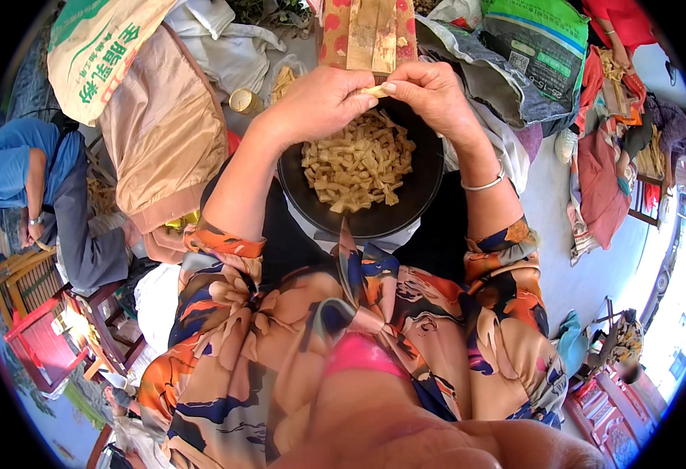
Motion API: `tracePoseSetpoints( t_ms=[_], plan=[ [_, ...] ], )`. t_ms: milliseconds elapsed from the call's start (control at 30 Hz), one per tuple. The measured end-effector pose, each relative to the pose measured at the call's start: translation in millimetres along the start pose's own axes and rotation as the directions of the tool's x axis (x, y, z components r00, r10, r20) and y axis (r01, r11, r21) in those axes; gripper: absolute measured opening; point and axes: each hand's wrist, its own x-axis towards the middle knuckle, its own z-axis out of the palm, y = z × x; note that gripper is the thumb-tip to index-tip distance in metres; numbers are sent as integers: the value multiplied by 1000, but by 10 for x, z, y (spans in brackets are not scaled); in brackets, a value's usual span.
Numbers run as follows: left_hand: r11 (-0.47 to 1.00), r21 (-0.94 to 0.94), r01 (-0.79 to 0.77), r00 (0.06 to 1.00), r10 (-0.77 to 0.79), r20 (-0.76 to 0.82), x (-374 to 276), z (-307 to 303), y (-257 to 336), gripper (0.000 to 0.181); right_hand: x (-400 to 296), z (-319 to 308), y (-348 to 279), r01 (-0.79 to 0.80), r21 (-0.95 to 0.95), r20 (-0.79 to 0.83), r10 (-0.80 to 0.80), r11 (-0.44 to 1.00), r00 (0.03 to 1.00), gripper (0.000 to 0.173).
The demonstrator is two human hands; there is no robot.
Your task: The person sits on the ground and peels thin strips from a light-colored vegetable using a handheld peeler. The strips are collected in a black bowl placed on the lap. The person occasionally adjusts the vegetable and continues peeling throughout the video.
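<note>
Between the fingertips of both hands is a small pale strip [374, 91], one end in each. My left hand [328, 104] pinches it from the left with thumb and fingers. From the right, my right hand [431, 97] grips the other end with thumb and forefinger; a silvery bangle is on that wrist. Just below the hands, a round black basin [360, 225] rests between my knees, holding a heap of short pale yellowish pieces [357, 164]. Directly beyond the fingertips lies a wooden board [372, 41] on a red-dotted surface.
A plastic bag with pale pieces [284, 82] and a yellowish jar [245, 101] stand left of the board. A brown cloth [161, 135] and printed sacks [536, 53] flank my arms. Other people sit working at both sides, one in a blue shirt [17, 161].
</note>
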Motion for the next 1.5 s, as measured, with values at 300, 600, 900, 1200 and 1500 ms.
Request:
tracePoseSetpoints(
  t_ms=[300, 600, 900, 1200, 1500],
  plan=[
    [960, 266, 83, 922, 28, -387, 421, -60, -297, 18, 469, -145, 189, -72, -189, -264, 19, 979, 964, 19],
    [853, 384, 355, 929, -274, -249, 402, -117, -214, 34, 568, -207, 494, -142, -771, -303, -162, 621, 939, 19],
    [503, -852, -149, 885, -317, -342, 240, 353, 63, 39, 183, 312, -50, -438, 733, 332, 288, 520, 898, 22],
    [461, -635, -620, 508, -381, -772, 162, -272, -99, 37, 105, 285, -233, -483, 601, 418, 264, 637, 869, 23],
    [906, -9, -422, 645, 293, -706, 154, 336, 85, 24, 38, 392, -138, 165, -29, -203, -168, 986, 965, 22]
  ],
)
